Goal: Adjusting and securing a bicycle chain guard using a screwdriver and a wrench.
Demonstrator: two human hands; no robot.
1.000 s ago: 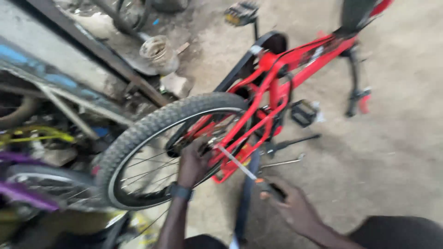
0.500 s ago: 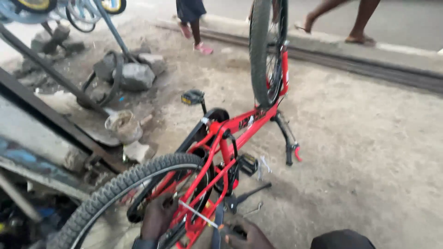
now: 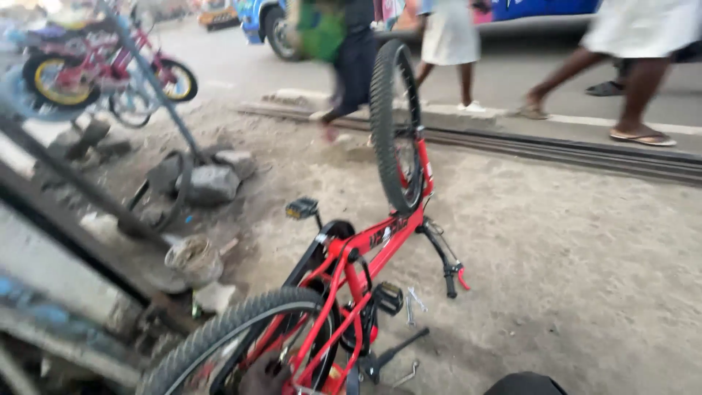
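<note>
red bicycle, upside down on dirt ground; rear wheel nearest, front wheel raised toward road. pedals and kickstand exposed, loose spanners just beside frame. left hand seen only as blur at rear hub behind spokes; open or closed, could not tell. right hand out of view. judged best worked with wheel steadied at hub, view kept down on axle nut, tools kept within reach. passers-by on road beyond.
</note>
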